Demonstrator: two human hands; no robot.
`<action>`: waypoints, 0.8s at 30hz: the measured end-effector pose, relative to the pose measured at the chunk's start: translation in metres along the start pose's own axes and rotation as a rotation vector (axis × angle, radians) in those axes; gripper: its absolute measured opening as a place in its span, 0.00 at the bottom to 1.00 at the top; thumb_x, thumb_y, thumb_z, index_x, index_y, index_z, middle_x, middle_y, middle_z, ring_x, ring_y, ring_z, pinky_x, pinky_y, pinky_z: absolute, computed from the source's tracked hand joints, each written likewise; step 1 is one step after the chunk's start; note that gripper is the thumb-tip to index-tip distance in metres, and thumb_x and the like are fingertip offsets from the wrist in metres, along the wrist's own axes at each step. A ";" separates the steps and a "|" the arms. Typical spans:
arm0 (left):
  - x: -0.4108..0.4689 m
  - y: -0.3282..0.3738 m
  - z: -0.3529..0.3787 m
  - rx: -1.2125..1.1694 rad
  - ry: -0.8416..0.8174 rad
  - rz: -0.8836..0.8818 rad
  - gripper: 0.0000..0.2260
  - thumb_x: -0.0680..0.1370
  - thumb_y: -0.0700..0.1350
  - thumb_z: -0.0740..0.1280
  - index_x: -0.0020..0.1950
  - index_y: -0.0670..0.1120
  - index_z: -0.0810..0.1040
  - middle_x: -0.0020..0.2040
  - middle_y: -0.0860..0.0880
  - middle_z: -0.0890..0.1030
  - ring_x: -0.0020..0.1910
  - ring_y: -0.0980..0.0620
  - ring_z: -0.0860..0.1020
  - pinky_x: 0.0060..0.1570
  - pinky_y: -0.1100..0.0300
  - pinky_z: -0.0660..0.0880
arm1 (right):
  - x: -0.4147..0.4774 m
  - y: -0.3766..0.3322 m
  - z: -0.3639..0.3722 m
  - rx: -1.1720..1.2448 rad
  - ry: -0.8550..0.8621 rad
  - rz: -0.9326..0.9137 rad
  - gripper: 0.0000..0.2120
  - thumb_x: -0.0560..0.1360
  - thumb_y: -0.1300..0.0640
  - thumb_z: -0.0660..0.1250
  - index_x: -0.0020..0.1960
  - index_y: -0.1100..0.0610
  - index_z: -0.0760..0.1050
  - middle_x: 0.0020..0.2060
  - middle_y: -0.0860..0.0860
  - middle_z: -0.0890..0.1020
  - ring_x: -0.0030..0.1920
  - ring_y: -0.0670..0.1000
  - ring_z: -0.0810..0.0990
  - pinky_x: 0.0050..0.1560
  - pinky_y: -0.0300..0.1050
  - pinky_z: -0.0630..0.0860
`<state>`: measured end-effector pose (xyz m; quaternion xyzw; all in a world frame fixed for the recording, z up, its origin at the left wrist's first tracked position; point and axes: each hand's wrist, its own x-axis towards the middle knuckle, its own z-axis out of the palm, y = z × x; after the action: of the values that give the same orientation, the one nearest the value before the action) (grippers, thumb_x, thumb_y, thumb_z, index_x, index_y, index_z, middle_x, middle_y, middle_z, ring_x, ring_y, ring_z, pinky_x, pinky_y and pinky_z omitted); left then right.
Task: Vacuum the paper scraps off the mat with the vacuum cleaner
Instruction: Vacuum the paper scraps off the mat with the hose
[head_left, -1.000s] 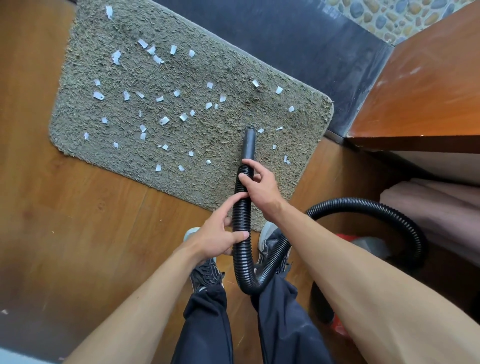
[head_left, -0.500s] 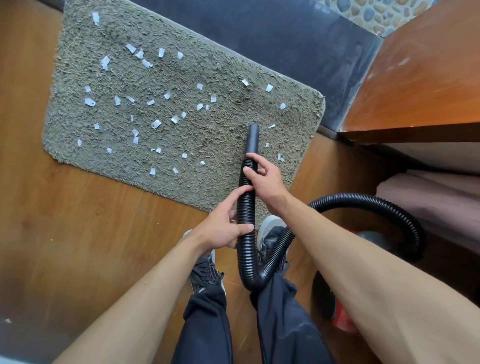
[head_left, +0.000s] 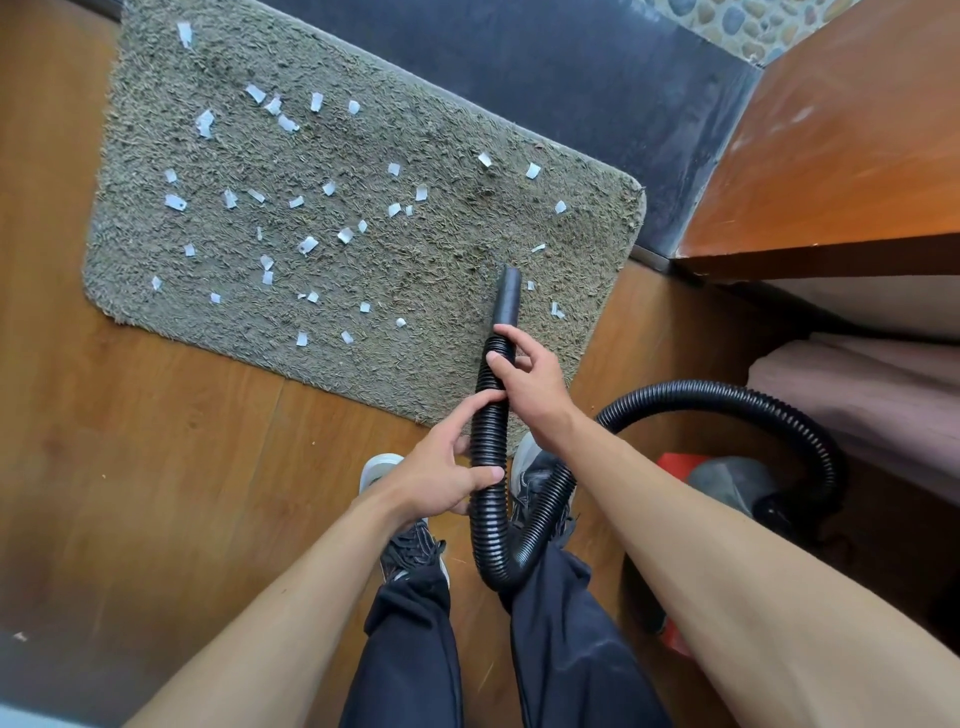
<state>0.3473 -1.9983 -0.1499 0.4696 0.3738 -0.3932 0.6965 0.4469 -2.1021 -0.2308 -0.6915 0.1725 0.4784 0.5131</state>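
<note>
A brown wooden floor (head_left: 130, 441) is seen from above, with a grey-green shaggy mat (head_left: 441, 156) laid on it at an angle. Small white paper scraps (head_left: 307, 245) are scattered over the mat, most of them on its left and middle parts, a few near its right edge. Beyond the mat a dark slate strip (head_left: 545, 78) is laid, with a pebble surface (head_left: 727, 26) behind it, and an orange-brown wooden unit (head_left: 857, 156) is set at the far right. A red and grey vacuum cleaner body (head_left: 727, 483) is placed on the floor at the near right.

A black ribbed hose (head_left: 753, 400) is looped from it to both hands. The hose is gripped by the right hand (head_left: 530, 382) just behind the smooth black nozzle (head_left: 508, 293), fingers curled round it. Lower down it is gripped by the left hand (head_left: 441, 478), thumb and fingers wrapped round it. The nozzle is pointed at the mat's near right part; whether the pile is touched cannot be told. Dark shoes (head_left: 410, 545) and dark trousers (head_left: 410, 649) are seen below
</note>
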 end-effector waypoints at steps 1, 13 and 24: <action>0.002 0.001 0.002 0.013 -0.009 -0.001 0.33 0.78 0.33 0.67 0.68 0.69 0.66 0.51 0.49 0.81 0.42 0.53 0.82 0.42 0.49 0.81 | -0.002 0.001 -0.004 0.015 0.017 0.005 0.16 0.78 0.63 0.66 0.62 0.47 0.76 0.48 0.57 0.81 0.45 0.52 0.80 0.51 0.50 0.81; 0.001 -0.009 0.018 0.057 -0.056 -0.038 0.33 0.76 0.35 0.69 0.67 0.71 0.67 0.47 0.50 0.80 0.41 0.52 0.81 0.41 0.47 0.80 | -0.021 0.021 -0.018 0.118 0.065 0.098 0.17 0.78 0.63 0.66 0.62 0.47 0.75 0.46 0.56 0.81 0.47 0.54 0.80 0.56 0.58 0.79; 0.001 0.000 0.033 0.115 -0.080 -0.068 0.33 0.77 0.35 0.69 0.66 0.72 0.66 0.54 0.45 0.81 0.50 0.46 0.84 0.40 0.47 0.82 | -0.029 0.026 -0.033 0.200 0.122 0.132 0.18 0.79 0.62 0.66 0.67 0.49 0.74 0.43 0.52 0.80 0.44 0.51 0.79 0.49 0.50 0.79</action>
<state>0.3530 -2.0294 -0.1414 0.4799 0.3379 -0.4559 0.6691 0.4299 -2.1491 -0.2199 -0.6520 0.2954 0.4484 0.5354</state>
